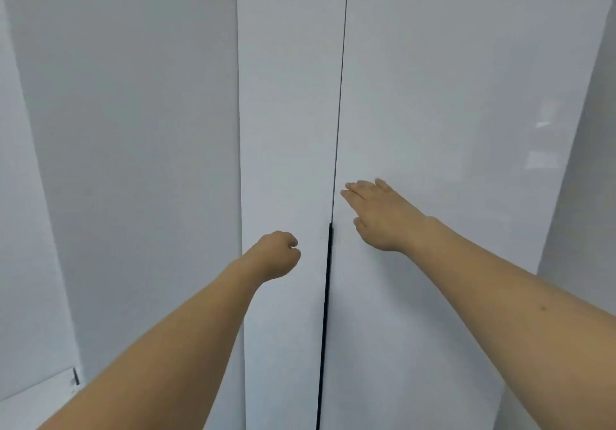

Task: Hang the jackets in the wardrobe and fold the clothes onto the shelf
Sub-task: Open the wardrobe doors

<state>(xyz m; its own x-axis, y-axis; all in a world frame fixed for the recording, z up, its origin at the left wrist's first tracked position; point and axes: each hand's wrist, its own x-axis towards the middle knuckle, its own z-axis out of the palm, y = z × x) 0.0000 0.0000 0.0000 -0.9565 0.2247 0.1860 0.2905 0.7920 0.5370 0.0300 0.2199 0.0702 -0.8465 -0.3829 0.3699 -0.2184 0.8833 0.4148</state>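
A tall white wardrobe fills the view, with a left door (286, 129) and a right door (450, 113) both closed. A thin dark gap (328, 279) runs down between them, wider below the hands. My left hand (275, 254) is curled into a fist in front of the left door and holds nothing. My right hand (376, 213) lies flat with straight fingers against the right door, close to the gap. No jackets or clothes are in view.
A plain white wall (133, 129) stands to the left of the wardrobe. A white panel edge with a small dark fitting (76, 376) shows at the bottom left corner.
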